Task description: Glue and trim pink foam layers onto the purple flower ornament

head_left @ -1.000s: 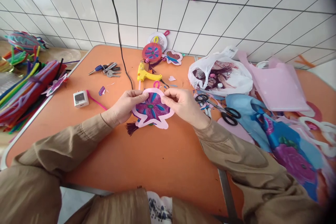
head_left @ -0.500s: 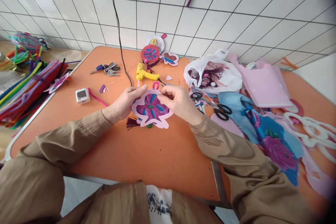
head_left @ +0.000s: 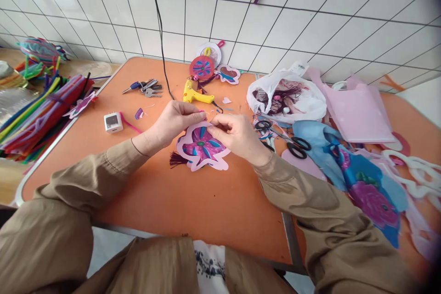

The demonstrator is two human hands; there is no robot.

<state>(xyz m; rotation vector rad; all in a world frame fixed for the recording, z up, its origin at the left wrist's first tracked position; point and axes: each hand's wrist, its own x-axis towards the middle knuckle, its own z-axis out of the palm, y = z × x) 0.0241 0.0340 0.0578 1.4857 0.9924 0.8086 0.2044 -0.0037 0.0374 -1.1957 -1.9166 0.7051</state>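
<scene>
A pink paper ornament (head_left: 204, 149) with a purple and blue flower print lies on the orange table (head_left: 193, 206), a dark tassel at its left edge. My left hand (head_left: 173, 121) pinches its top edge, fingers closed. My right hand (head_left: 234, 136) pinches the same top edge from the right, thumb and forefinger together. The two hands meet above the flower. A yellow glue gun (head_left: 195, 96) lies just beyond my hands.
Pipe cleaners (head_left: 37, 112) are piled at the left. Keys (head_left: 144, 87), a small white box (head_left: 113, 122), scissors (head_left: 291, 143), a white plastic bag (head_left: 287, 96), pink sheets (head_left: 354, 110) and printed blue scraps (head_left: 361, 179) lie around. Finished ornaments (head_left: 206, 64) lean on the tiled wall.
Both hands have drawn together at the ornament's top edge, covering the pink loop there. The ornament has tilted down flatter toward the table.
</scene>
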